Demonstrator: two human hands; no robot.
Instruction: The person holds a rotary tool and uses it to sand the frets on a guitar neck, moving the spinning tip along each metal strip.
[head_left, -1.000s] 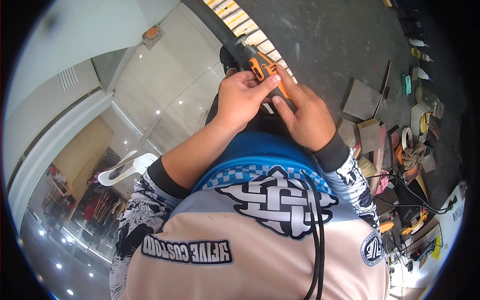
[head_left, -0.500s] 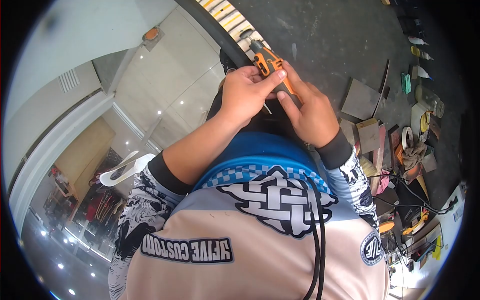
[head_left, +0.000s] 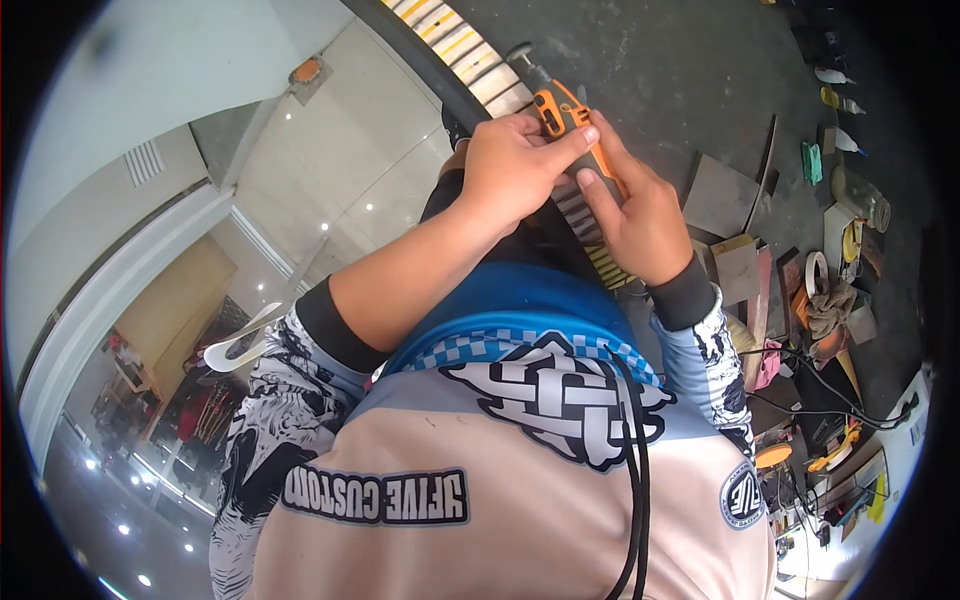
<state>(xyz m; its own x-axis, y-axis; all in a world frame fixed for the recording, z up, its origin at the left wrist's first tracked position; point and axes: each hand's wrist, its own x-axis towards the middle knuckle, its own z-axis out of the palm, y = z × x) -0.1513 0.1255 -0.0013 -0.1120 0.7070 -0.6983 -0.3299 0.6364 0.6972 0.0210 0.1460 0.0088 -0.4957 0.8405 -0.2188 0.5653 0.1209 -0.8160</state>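
Note:
An orange and black rotary tool point(head_left: 562, 112) is held between my two hands, tilted with its tip toward the upper left. A small dark round disc point(head_left: 521, 53) sits at its tip. My left hand point(head_left: 510, 170) is closed on the tool's side, thumb pressed on the body and the other fingers partly hidden behind it. My right hand point(head_left: 645, 220) wraps the rear of the body, its thumb and forefinger on opposite sides. Beneath the tool runs a curved strip of pale slats with yellow marks point(head_left: 455, 45), bordered by a dark curved edge point(head_left: 432, 62).
At the right, wood pieces point(head_left: 738, 268), a dark square board point(head_left: 722, 195), a roll of tape point(head_left: 815, 270) and black cables point(head_left: 835, 395) lie about. Several small bottles point(head_left: 838, 103) line the far right. Pale tiles point(head_left: 345, 150) and a glass front are on the left.
Both hands and the rotary tool have shifted slightly to the right. The disc at the tip has moved up and right, now at the slatted strip's outer edge.

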